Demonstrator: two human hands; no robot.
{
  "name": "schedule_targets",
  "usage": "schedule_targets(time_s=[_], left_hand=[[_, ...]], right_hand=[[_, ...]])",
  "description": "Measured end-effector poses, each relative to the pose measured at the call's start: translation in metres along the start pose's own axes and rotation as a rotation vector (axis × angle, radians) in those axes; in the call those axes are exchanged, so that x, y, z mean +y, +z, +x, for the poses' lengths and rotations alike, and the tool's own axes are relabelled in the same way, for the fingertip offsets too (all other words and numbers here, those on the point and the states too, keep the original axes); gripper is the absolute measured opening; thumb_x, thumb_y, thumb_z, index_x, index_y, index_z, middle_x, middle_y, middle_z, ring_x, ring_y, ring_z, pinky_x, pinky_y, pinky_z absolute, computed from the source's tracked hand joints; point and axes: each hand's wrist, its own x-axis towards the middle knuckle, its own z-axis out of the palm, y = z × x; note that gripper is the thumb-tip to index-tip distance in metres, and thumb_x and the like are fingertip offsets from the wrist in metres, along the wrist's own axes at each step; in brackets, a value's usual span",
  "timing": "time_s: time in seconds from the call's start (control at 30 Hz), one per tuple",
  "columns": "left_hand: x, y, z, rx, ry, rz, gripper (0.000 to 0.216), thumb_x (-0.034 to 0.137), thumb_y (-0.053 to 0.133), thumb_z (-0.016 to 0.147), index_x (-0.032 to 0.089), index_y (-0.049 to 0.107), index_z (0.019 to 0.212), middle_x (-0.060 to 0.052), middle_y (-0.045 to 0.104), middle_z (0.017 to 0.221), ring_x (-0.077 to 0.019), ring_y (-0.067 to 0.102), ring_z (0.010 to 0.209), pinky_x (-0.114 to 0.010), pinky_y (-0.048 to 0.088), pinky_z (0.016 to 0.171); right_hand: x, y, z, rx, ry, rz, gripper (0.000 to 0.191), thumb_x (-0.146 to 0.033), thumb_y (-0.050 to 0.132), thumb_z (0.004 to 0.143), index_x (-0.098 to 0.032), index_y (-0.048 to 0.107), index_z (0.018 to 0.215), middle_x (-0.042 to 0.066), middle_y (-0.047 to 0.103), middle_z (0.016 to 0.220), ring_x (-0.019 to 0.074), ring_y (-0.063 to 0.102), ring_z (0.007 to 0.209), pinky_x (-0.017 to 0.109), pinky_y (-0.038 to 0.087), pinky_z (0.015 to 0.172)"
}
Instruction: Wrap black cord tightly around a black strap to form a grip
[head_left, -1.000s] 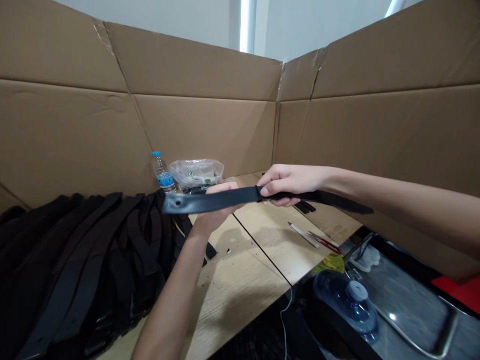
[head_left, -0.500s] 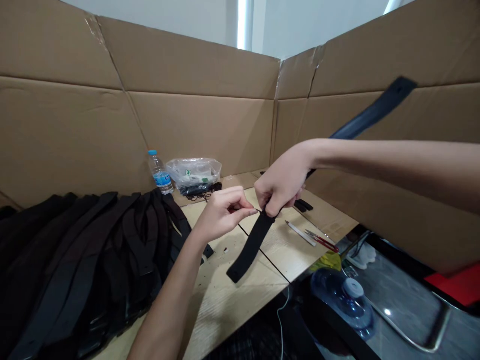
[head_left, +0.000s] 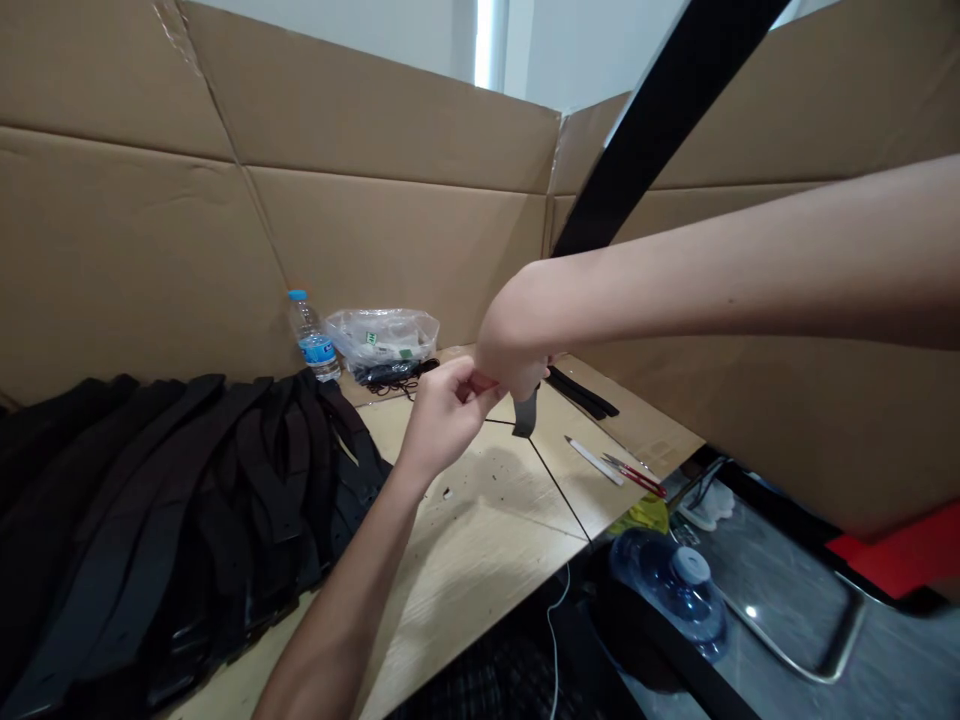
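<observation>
Centre frame, hands: right hand grips black strap; left hand pinches its lower end.
Left edge: strap pile crowds tabletop.
Behind: cardboard wall.

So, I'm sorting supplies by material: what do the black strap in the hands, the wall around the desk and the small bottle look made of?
The black strap looks like leather or faux leather: smooth, matte, stiff. The wall is plain brown corrugated cardboard, creased and taped. The small bottle is clear plastic with a blue cap.
</observation>
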Motion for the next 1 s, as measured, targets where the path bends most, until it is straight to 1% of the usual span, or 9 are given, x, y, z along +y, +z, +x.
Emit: schedule_targets(time_s=[0.2,0.4,0.47,0.57,0.63,0.7,0.73,0.87,1.0], left_hand=[[0.002,0.004,-0.001,-0.071,-0.118,-0.045,0.014,0.025,0.079,0.066,0.015,0.071,0.071,-0.004,0.066,0.070,-0.0168,0.058,0.068,-0.029,0.044,0.061],[0.011,0.001,-0.003,-0.153,-0.171,-0.056,0.019,0.023,0.079,0.064,0.011,0.074,0.077,-0.007,0.069,0.078,-0.0181,0.061,0.077,-0.030,0.045,0.069],[0.014,0.000,-0.003,-0.160,-0.179,-0.071,0.019,0.023,0.079,0.064,0.011,0.074,0.078,-0.008,0.070,0.080,-0.0185,0.061,0.079,-0.030,0.046,0.073],[0.016,-0.001,-0.004,-0.143,-0.183,-0.121,0.019,0.024,0.080,0.064,0.013,0.073,0.077,-0.007,0.069,0.080,-0.0178,0.060,0.078,-0.030,0.045,0.071],[0.013,-0.002,-0.002,-0.106,-0.193,-0.124,0.016,0.024,0.081,0.062,0.014,0.073,0.071,-0.004,0.067,0.071,-0.0145,0.056,0.066,-0.027,0.042,0.060],[0.009,-0.006,0.002,-0.045,-0.228,-0.112,0.013,0.023,0.080,0.060,0.015,0.071,0.065,-0.001,0.059,0.057,-0.0090,0.044,0.050,-0.024,0.031,0.047],[0.007,-0.008,0.003,-0.005,-0.246,-0.116,0.013,0.023,0.079,0.060,0.015,0.069,0.062,0.001,0.053,0.051,-0.0067,0.036,0.045,-0.023,0.025,0.043],[0.003,-0.015,0.008,0.149,-0.245,-0.199,0.020,0.027,0.078,0.057,0.015,0.062,0.055,0.007,0.038,0.041,-0.0032,0.022,0.039,-0.022,0.013,0.041],[0.002,-0.010,0.006,0.242,-0.204,-0.227,0.020,0.026,0.077,0.055,0.014,0.062,0.058,0.007,0.039,0.042,-0.0031,0.024,0.038,-0.022,0.013,0.040]], right_hand=[[0.003,-0.011,0.032,0.049,-0.171,-0.074,0.059,-0.034,0.040,0.095,-0.012,0.057,0.042,0.001,0.047,0.042,0.0114,0.062,0.048,0.017,0.028,0.041],[-0.013,-0.022,0.040,-0.035,0.067,0.046,0.042,-0.025,0.055,0.088,-0.013,0.061,0.049,0.004,0.049,0.045,0.0200,0.066,0.056,0.018,0.033,0.040],[-0.020,-0.021,0.037,0.030,0.070,0.113,0.038,-0.021,0.057,0.087,-0.015,0.061,0.049,0.004,0.047,0.044,0.0223,0.067,0.058,0.020,0.036,0.041],[-0.031,-0.022,0.019,0.152,-0.113,0.123,0.043,-0.020,0.055,0.087,-0.018,0.057,0.044,0.002,0.042,0.041,0.0221,0.066,0.057,0.023,0.039,0.043],[-0.039,-0.024,-0.004,0.106,-0.168,-0.015,0.046,-0.020,0.056,0.086,-0.017,0.053,0.040,0.001,0.042,0.040,0.0206,0.065,0.057,0.024,0.040,0.046],[-0.044,-0.026,-0.030,-0.041,-0.106,-0.204,0.042,-0.019,0.062,0.081,-0.015,0.054,0.040,0.001,0.047,0.043,0.0192,0.065,0.060,0.025,0.041,0.052],[-0.044,-0.025,-0.043,-0.042,-0.088,-0.287,0.037,-0.016,0.065,0.077,-0.014,0.055,0.042,0.000,0.049,0.045,0.0187,0.065,0.063,0.026,0.042,0.056],[-0.034,-0.015,-0.072,0.229,-0.244,-0.392,0.010,-0.014,0.067,0.075,-0.015,0.069,0.065,0.004,0.062,0.061,0.0216,0.065,0.074,0.029,0.042,0.062],[-0.015,0.005,-0.076,0.321,-0.273,-0.383,0.021,-0.015,0.055,0.084,-0.013,0.072,0.095,0.013,0.070,0.078,0.0244,0.066,0.073,0.029,0.038,0.055]])
